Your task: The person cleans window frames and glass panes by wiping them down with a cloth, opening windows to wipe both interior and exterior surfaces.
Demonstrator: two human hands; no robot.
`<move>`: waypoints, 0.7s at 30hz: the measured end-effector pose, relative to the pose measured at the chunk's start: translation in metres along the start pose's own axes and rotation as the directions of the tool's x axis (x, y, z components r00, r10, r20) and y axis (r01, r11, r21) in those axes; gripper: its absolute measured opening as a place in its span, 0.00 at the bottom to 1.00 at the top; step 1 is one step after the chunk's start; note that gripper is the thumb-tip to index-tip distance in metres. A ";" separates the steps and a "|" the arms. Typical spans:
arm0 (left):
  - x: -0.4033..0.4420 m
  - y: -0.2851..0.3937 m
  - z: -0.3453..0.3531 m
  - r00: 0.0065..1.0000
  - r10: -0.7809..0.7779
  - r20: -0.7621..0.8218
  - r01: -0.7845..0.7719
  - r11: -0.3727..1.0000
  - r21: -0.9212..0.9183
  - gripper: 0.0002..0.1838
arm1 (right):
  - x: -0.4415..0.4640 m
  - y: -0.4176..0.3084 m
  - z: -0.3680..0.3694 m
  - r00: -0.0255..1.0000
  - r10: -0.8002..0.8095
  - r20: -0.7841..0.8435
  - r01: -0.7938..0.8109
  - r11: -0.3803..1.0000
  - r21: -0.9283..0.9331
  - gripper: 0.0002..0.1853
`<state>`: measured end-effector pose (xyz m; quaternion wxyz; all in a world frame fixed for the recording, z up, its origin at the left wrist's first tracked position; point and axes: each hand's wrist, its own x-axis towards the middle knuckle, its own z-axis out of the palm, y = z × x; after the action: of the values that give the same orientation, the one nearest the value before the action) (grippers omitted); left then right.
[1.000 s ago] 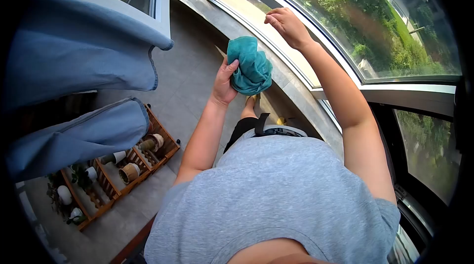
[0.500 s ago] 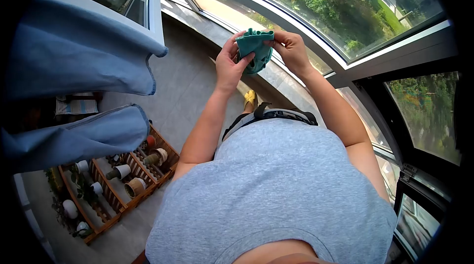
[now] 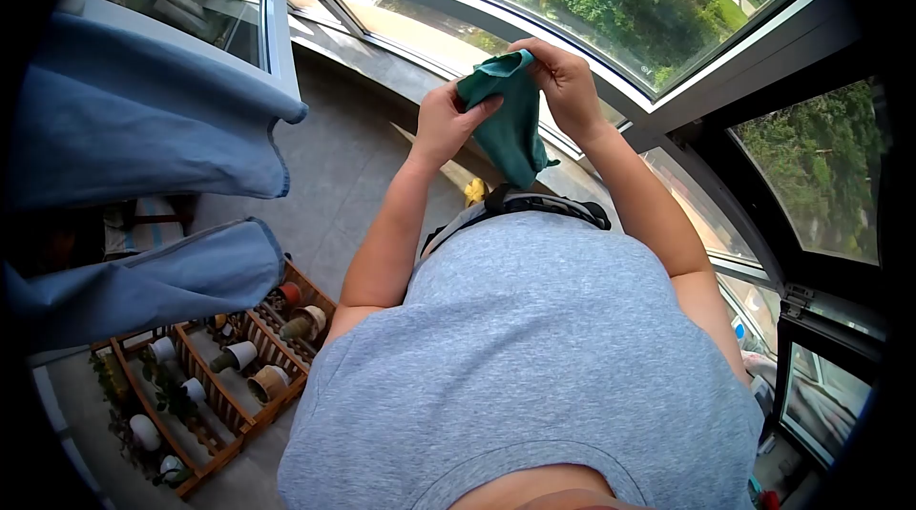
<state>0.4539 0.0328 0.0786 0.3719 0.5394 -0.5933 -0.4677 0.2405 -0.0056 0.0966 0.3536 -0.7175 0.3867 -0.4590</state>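
A soft green cloth (image 3: pixel 515 133), possibly a small garment, hangs between my hands in front of my waist. My left hand (image 3: pixel 444 126) is closed on its upper left edge, thumb lying across the front of the fabric. At the upper right corner, the fingers of my right hand (image 3: pixel 569 90) pinch the lighter, folded-over edge. The lower part drops loosely to a crumpled tip near my belt. My left fingers are partly hidden behind the cloth.
Tall windows (image 3: pixel 611 14) curve along the front and right. Blue curtains (image 3: pixel 153 109) hang at the left, beside an open window pane. Below them stands a wooden rack (image 3: pixel 229 391) with several plant pots. A yellow shoe (image 3: pixel 475 190) shows beneath the cloth.
The bunched cloth has unfolded and now hangs down longer, towards my belt. My right hand has risen slightly with its edge. The view has shifted a little.
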 end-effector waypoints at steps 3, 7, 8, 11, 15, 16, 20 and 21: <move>0.004 -0.013 -0.006 0.963 0.269 -0.022 -0.266 0.960 0.091 0.18 | 0.001 0.002 -0.005 0.999 0.010 -0.051 -0.009 1.000 0.012 0.09; 0.008 -0.016 -0.017 0.886 0.427 0.180 -0.440 0.897 0.042 0.23 | 0.001 0.009 -0.007 0.995 0.095 0.016 -0.092 0.877 0.472 0.11; 0.007 -0.023 -0.020 0.936 0.270 0.225 -0.274 0.962 -0.015 0.25 | 0.002 0.012 -0.011 0.992 0.112 0.063 -0.128 0.843 0.522 0.12; 0.003 -0.033 -0.030 0.946 0.039 0.322 -0.009 0.995 -0.095 0.33 | 0.002 0.027 -0.022 0.988 0.152 0.010 -0.133 0.836 0.532 0.12; -0.003 -0.051 -0.056 0.989 -0.020 0.146 0.004 0.994 0.111 0.28 | -0.006 0.041 -0.027 0.958 0.286 -0.020 -0.222 0.786 0.577 0.14; -0.005 -0.054 -0.063 0.992 -0.039 0.117 0.028 0.995 0.092 0.28 | -0.008 0.063 -0.029 0.969 0.245 -0.023 -0.198 0.831 0.521 0.14; -0.015 -0.059 -0.076 0.999 -0.035 -0.009 0.036 0.997 0.068 0.29 | -0.024 0.074 -0.025 0.918 0.392 0.064 -0.372 0.792 0.484 0.14; -0.017 -0.059 -0.078 0.999 -0.041 -0.015 0.042 0.997 0.064 0.29 | -0.026 0.076 -0.023 0.917 0.393 0.073 -0.377 0.790 0.483 0.14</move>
<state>0.5476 0.0392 0.0453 0.3486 0.5666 -0.5942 -0.4521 0.1944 -0.0200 0.0287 0.6025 -0.5037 0.4019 -0.4710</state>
